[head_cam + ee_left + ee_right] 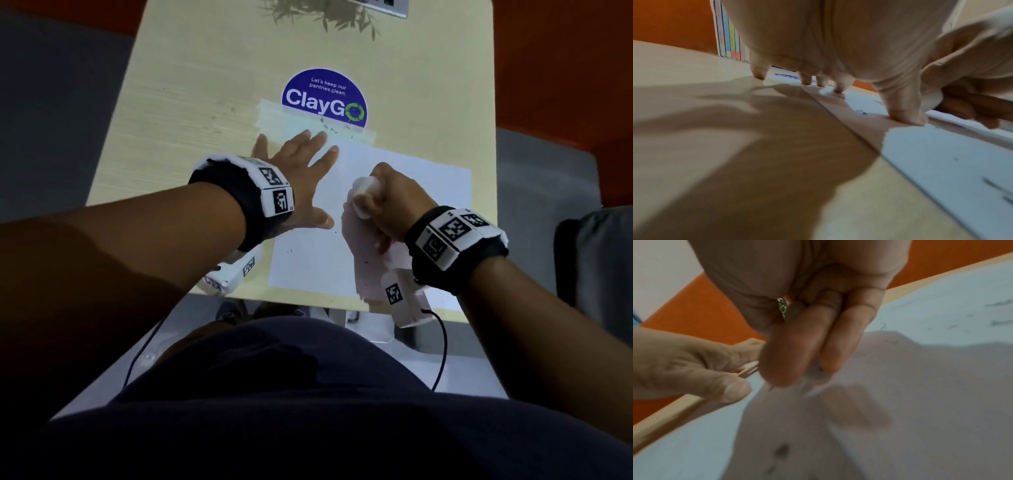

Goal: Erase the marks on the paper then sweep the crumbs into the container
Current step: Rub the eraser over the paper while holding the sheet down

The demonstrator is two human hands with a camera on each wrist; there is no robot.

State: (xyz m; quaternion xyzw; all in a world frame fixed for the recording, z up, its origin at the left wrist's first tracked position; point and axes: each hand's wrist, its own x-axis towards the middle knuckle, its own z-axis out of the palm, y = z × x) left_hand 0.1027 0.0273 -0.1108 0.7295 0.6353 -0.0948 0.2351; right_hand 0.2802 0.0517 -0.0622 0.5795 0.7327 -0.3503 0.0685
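White paper point(404, 205) lies flat on the pale wood table point(191, 113), just in front of a round blue sticker point(323, 97) and a strip of tape point(291, 120).

The left hand point(294, 171) is spread, fingers straight. The thumb and the nearer fingertips press the left margin of the sheet; the outer fingertips rest on the table.

The right hand point(383, 202) is curled around a pale, rounded eraser point(364, 186), with the grip clamped on it and its working end down on the sheet. The right wrist view is blurred, so the exact contact point cannot be read.

Dark crumbs point(330, 128) lie scattered on the tape and near the lower left of the sheet. Faint grey marks are visible at the sheet's far edge in the right wrist view. No container is identifiable in any view.

Probable faults from this position:

- Sheet buckling or tearing. Cause: the paper is pinned on one side only, so a hard stroke toward the pinned side could crease it.
- Crumb scatter. Cause: fast strokes may flick debris off the near table edge, where it cannot be swept.
- Smearing. Cause: the left palm or right wrist dragging across unerased marks.
- Incomplete erasure. Cause: the fist hides the worked area from above.
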